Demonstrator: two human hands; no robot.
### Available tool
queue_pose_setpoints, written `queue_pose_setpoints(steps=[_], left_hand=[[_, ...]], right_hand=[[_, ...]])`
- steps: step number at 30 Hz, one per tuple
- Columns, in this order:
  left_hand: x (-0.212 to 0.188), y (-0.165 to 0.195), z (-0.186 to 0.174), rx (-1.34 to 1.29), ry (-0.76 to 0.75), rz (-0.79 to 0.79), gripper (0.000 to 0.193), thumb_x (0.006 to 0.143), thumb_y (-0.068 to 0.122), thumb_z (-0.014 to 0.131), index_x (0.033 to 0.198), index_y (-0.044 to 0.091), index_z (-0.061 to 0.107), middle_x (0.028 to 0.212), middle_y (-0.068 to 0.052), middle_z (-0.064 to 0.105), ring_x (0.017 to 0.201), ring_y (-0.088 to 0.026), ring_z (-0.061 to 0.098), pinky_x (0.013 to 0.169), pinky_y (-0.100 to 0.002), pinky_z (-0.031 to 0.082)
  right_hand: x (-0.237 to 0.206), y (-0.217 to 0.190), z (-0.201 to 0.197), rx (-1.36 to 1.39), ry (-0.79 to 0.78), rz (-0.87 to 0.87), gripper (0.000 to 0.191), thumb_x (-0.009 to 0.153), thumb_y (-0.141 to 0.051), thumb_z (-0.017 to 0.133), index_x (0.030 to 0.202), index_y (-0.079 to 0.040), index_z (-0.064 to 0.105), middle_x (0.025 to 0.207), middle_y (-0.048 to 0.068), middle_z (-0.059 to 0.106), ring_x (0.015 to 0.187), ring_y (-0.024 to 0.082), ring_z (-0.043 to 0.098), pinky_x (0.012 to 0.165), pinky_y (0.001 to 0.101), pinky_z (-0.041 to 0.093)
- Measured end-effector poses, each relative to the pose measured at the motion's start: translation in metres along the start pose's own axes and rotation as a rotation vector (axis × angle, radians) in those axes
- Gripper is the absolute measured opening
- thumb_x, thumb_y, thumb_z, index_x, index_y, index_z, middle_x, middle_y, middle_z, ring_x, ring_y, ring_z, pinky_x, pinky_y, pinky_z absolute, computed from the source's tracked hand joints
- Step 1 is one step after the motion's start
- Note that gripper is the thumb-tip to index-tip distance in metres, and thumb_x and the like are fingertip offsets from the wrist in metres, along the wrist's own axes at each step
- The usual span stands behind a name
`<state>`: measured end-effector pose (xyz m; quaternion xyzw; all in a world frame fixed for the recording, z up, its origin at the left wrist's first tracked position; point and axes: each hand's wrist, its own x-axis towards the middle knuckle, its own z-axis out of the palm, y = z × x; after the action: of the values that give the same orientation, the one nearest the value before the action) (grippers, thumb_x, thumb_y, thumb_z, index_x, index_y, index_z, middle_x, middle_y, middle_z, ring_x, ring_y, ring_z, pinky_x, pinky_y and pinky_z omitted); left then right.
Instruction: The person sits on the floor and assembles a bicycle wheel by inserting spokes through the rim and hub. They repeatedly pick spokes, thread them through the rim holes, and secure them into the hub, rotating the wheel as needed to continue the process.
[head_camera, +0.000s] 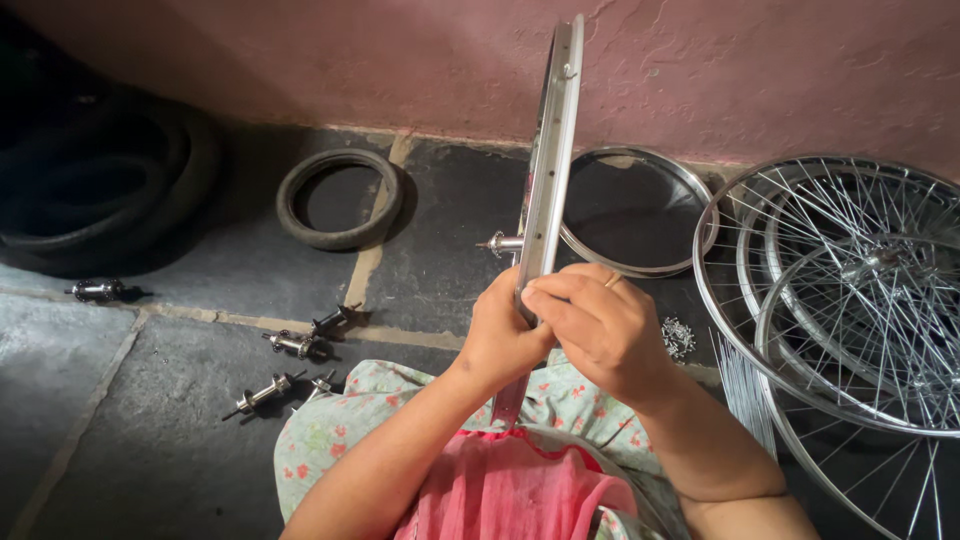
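A shiny metal bicycle wheel rim (553, 140) stands upright, edge-on to me, its lower part resting on my lap. My left hand (497, 335) grips the rim from the left. My right hand (598, 322) closes over the rim from the right, fingertips pinched on its edge; what they pinch is hidden. A hub axle (500, 243) sticks out to the left of the rim just above my hands.
Several loose hubs (290, 345) lie on the dark stone floor to the left, one more hub (97, 290) farther left. A small tyre (340, 198) and a bare rim (640, 210) lie by the pink wall. Spoked wheels (850, 290), loose spokes (745, 390) and a nipple pile (678, 336) lie to the right.
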<state>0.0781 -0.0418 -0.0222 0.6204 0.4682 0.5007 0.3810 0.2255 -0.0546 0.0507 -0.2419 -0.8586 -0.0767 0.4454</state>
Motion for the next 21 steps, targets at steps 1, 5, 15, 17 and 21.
queue_pose_setpoints(steps=[1, 5, 15, 17, 21], left_hand=[[0.000, 0.000, 0.000, 0.002, 0.000, -0.012, 0.032, 0.079, 0.017, 0.073, 0.109, 0.007, 0.065, 0.088, -0.009, 0.070, 0.078, -0.016, 0.068, 0.071, -0.032, 0.057], [-0.001, -0.001, 0.003, -0.030, 0.026, 0.091, 0.036, 0.078, 0.014, 0.071, 0.113, 0.007, 0.065, 0.092, -0.008, 0.070, 0.080, -0.015, 0.069, 0.072, -0.031, 0.056], [-0.002, -0.006, 0.002, -0.046, 0.004, 0.124, 0.027, 0.080, 0.013, 0.074, 0.105, 0.006, 0.067, 0.094, -0.007, 0.071, 0.085, -0.015, 0.071, 0.076, -0.031, 0.058], [-0.002, -0.005, 0.002, -0.036, 0.014, 0.172, 0.032, 0.077, 0.008, 0.071, 0.109, 0.005, 0.066, 0.096, -0.009, 0.070, 0.088, -0.016, 0.070, 0.078, -0.031, 0.057], [-0.003, -0.001, 0.001, 0.007, 0.019, 0.113, 0.040, 0.073, 0.007, 0.071, 0.113, 0.006, 0.066, 0.098, -0.009, 0.071, 0.087, -0.017, 0.070, 0.076, -0.031, 0.057]], right_hand=[[0.001, -0.002, -0.001, 0.010, 0.016, 0.014, 0.034, 0.070, 0.008, 0.073, 0.103, -0.001, 0.071, 0.104, 0.010, 0.071, 0.095, 0.030, 0.069, 0.082, 0.0398, 0.058], [0.000, -0.001, 0.000, 0.060, 0.084, 0.042, 0.029, 0.073, 0.009, 0.073, 0.100, -0.002, 0.069, 0.107, 0.009, 0.071, 0.098, 0.030, 0.069, 0.085, 0.0413, 0.057], [-0.018, 0.006, 0.031, 0.276, 0.253, 0.287, 0.033, 0.082, -0.004, 0.090, 0.102, -0.007, 0.063, 0.094, 0.004, 0.073, 0.077, 0.015, 0.066, 0.070, 0.0278, 0.054], [-0.021, 0.008, 0.032, 0.401, 0.271, 0.270, 0.047, 0.080, -0.005, 0.088, 0.113, -0.005, 0.055, 0.106, 0.011, 0.068, 0.086, 0.017, 0.062, 0.073, 0.0271, 0.055], [-0.030, 0.012, 0.028, 0.359, 0.168, 0.226, 0.060, 0.085, 0.003, 0.082, 0.134, -0.001, 0.049, 0.109, 0.010, 0.075, 0.100, 0.018, 0.063, 0.085, 0.0297, 0.056]])
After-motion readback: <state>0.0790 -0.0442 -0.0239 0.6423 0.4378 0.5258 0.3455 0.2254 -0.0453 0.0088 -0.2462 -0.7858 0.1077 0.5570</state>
